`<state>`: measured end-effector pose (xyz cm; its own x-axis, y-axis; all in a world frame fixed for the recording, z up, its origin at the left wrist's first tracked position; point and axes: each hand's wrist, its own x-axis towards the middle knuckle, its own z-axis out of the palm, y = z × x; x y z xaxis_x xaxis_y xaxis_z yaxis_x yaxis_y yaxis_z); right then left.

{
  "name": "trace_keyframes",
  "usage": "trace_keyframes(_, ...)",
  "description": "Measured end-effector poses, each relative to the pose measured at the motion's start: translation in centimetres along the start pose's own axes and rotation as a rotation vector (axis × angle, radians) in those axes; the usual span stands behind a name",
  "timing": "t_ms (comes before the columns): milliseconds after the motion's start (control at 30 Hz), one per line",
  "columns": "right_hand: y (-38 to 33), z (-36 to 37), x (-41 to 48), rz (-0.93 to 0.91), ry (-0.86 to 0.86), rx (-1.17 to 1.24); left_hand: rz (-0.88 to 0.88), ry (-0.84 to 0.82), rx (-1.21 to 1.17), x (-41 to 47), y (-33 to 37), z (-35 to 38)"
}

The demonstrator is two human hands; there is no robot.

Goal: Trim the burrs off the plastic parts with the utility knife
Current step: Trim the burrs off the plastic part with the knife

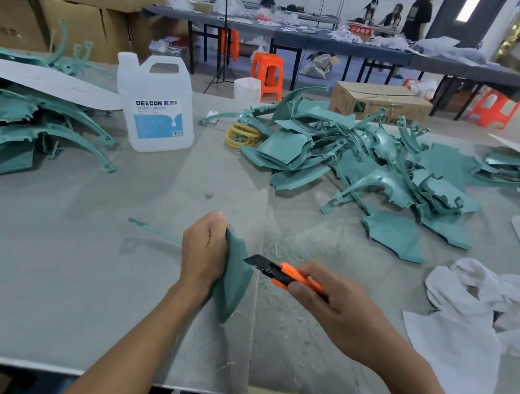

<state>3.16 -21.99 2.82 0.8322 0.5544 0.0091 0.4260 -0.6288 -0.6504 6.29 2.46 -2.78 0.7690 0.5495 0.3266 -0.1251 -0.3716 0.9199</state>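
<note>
Teal wedge-shaped plastic part (234,286), held on edge low over the near middle of the grey felt-covered tabletop (79,289), gripped by the left hand (202,251) with fingers and thumb curled round its upper end. Just right of it, orange-and-black utility knife (288,276), clasped in the curled fingers of the right hand (327,305), dark blade extended and pointing at the part's right edge, tip just beside it; contact not clear. Pale shavings (281,254) scattered on the tabletop around the blade. Thin teal plastic strip (154,231) running left from behind the left hand. Crumpled white cloth (481,287) at the near right.

Farther back on the right, loose heap of teal plastic parts (369,164); on the left, stack of curved teal plastic parts (33,125) under a white sheet (48,82). Between them, translucent white plastic jug with a blue label (155,107) and, near the heap, a bundle of yellow rings (243,135). Beyond the tabletop, brown cardboard box (381,102) and orange plastic stool (268,73).
</note>
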Motion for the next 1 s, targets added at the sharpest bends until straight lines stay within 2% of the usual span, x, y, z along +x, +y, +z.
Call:
trace_keyframes(133,0.1,0.5,1.9,0.031,0.089,-0.088,0.072,-0.047,0.001,-0.1,0.1,0.0)
trace_keyframes(233,1.0,1.0,3.1,0.152,0.171,-0.215,0.076,-0.116,0.024,-0.4,0.3,-0.1)
trace_keyframes(400,4.0,1.6,2.5,0.342,0.109,-0.361,0.068,-0.253,0.22,-0.8,0.5,0.2)
trace_keyframes(533,5.4,0.7,-0.1,0.329,0.344,-0.326,0.212,-0.372,0.43,-1.7,0.2,1.0)
trace_keyframes(600,6.2,-0.9,-1.8,0.326,0.506,-0.355,0.34,-0.368,0.466,-2.0,0.4,1.2)
trace_keyframes(667,7.6,-3.2,-3.7,0.412,0.587,-0.431,0.434,-0.346,0.478,-2.0,0.7,1.1)
trace_keyframes(800,10.8,-6.9,-9.2,0.844,0.362,-0.443,0.403,-0.218,0.383,-2.2,1.3,0.4)
trace_keyframes(900,12.6,-6.5,-12.4,0.865,0.258,-0.401,0.385,-0.129,0.356,-2.8,1.4,0.0)
trace_keyframes(1000,12.5,-5.2,-12.9,0.891,0.253,-0.337,0.326,-0.179,0.342,-3.2,1.4,-0.2)
